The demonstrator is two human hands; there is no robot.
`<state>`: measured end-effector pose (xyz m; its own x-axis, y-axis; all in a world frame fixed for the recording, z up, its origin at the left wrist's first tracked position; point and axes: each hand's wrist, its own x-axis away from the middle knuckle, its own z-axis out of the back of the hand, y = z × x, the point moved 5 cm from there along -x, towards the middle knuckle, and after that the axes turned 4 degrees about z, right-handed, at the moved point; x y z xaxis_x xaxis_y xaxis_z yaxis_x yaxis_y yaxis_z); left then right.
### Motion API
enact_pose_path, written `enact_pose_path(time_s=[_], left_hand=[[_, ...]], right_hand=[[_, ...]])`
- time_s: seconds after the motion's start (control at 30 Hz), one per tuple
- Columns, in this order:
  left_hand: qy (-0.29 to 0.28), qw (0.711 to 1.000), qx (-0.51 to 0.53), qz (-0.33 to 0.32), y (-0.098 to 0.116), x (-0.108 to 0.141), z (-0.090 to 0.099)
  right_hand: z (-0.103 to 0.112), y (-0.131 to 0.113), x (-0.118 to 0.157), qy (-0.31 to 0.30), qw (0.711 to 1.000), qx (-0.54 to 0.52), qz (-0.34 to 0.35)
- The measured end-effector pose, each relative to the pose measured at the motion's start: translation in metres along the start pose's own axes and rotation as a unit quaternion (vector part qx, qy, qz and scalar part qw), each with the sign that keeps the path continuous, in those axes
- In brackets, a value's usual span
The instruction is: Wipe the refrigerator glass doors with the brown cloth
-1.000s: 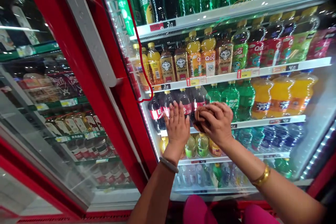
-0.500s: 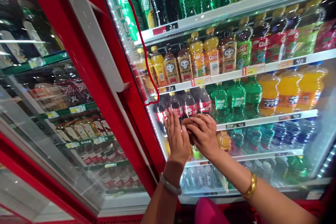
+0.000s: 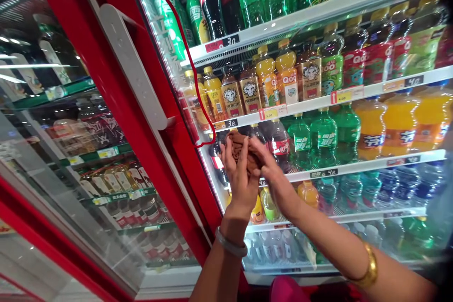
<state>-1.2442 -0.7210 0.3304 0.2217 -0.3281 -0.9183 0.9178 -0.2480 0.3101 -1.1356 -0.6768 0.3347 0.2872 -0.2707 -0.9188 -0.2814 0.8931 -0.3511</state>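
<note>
A crumpled brown cloth (image 3: 236, 142) is held between my two hands, in front of a glass-fronted drinks cooler. My left hand (image 3: 241, 179), with a grey bangle at the wrist, has its fingers pointing up and bent against the cloth. From the right side my right hand (image 3: 274, 177), a gold bangle on its forearm, presses on the cloth; its fingers are somewhat blurred. Behind the hands stand dark cola bottles (image 3: 279, 144) with red labels, partly hidden by the fingers.
Cooler shelves (image 3: 300, 99) carry rows of green, yellow, orange and blue-labelled bottles. A red door frame (image 3: 120, 80) with a long white handle (image 3: 132, 66) stands at the left. Further left, another glass cooler (image 3: 116, 174) holds more bottles. Something pink (image 3: 288, 289) shows at the bottom edge.
My left hand's fingers have bent, and my right hand has shifted and opened out, so more of the brown cloth shows. My right forearm has moved right and down.
</note>
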Motion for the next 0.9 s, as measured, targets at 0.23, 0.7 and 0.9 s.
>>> enact_pose_path(time_s=[0.23,0.7,0.9], left_hand=[[0.118,0.966,-0.172,-0.152,0.018,-0.017,-0.016],[0.170,0.961,-0.209,-0.056,-0.001,-0.023,0.018],[0.109,0.964,-0.214,-0.110,-0.001,0.035,-0.015]], right_hand=[[0.041,0.023,-0.042,0.107,0.929,0.318,0.157],[0.026,0.046,-0.027,0.074,0.853,0.477,0.199],[0.027,0.049,-0.022,0.061,0.865,0.458,0.195]])
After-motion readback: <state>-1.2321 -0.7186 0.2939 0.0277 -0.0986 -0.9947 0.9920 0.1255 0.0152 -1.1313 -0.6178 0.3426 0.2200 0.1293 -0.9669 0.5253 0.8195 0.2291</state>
